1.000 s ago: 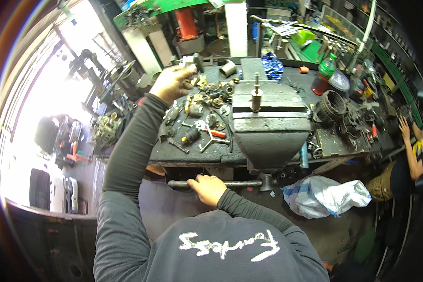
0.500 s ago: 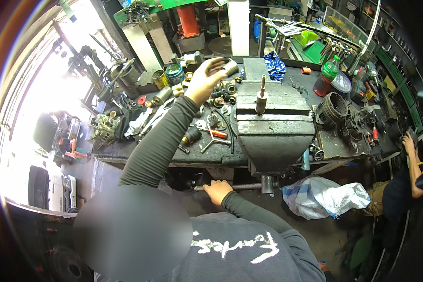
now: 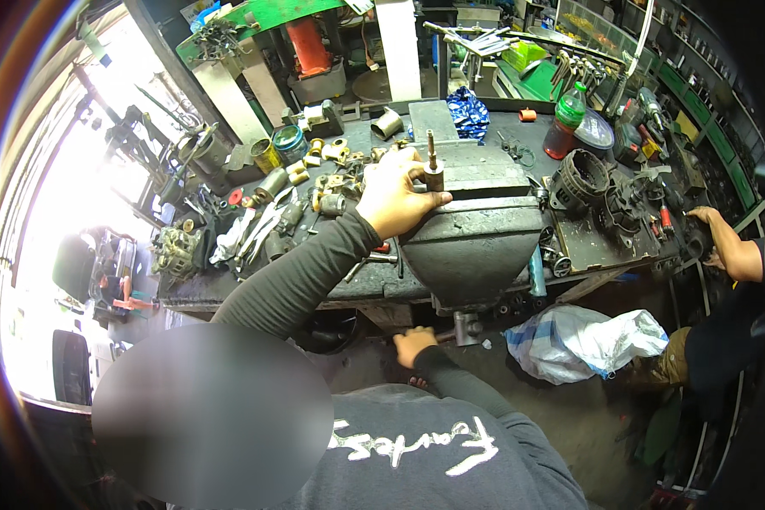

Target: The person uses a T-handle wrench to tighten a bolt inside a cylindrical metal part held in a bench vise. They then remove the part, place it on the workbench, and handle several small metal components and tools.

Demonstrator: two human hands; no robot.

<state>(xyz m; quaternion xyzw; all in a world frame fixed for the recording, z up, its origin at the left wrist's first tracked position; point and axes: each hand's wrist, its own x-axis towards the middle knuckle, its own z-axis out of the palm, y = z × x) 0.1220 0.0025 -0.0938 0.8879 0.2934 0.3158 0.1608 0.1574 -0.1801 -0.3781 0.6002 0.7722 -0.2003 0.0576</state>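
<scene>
At the left part of the jaws of a large bench vise [image 3: 476,246], my left hand [image 3: 399,197] is closed round a metal shaft [image 3: 433,174]. The shaft stands upright, with a thick cylindrical lower part and a thin stem rising above my fingers. Its lower end is hidden by the jaw and my hand. Below the bench edge, my right hand [image 3: 416,346] grips the vise's bar handle [image 3: 449,337], which runs into the screw head [image 3: 467,328]. A hollow metal sleeve [image 3: 388,125] lies on the bench behind my left hand.
Several bushings and metal parts crowd the workbench [image 3: 204,293] on the left. A stator housing [image 3: 580,181] and a green-capped bottle [image 3: 566,121] stand right of the vise. A white sack [image 3: 582,344] lies below; beside it a co-worker's arm [image 3: 731,246] reaches to the bench.
My left hand has come down from beside the metal sleeve and taken hold of the shaft. My right hand and the handle have shifted closer to the screw head. The view has moved slightly.
</scene>
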